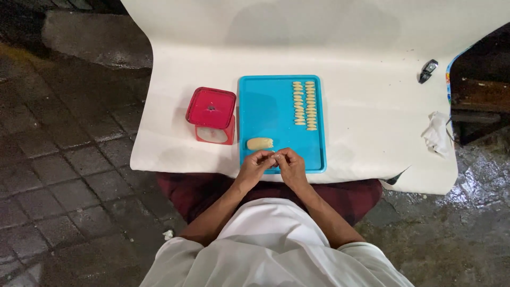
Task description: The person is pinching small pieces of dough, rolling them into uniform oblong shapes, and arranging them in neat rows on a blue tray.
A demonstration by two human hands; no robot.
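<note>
1. White sheeting covers the surface (361, 106) in front of you, draped over the near edge above your lap, so everything sits on a clean layer, not on the wet paving around it.
2. Blue tray (268, 109) lies straight ahead, its near rim just under your hands, keeping the work within short reach.
3. Red scale (211, 115) stands just left of the tray, its flat top bare.
4. A crumpled tissue (436, 133) sits at the far right edge, with a small dark object (427, 70) beyond it, both well apart from the tray.
5. Two neat columns of small pale pieces (304, 105) line the tray's right side, laid parallel and not heaped.
6. A pale dough lump (260, 143) rests at the tray's near left corner, just beside your left hand (256, 163).
7. Your left hand and right hand (291, 163) meet fingertip to fingertip over the near rim, both pinched on a tiny bit of dough (276, 156), barely visible between them.
</note>
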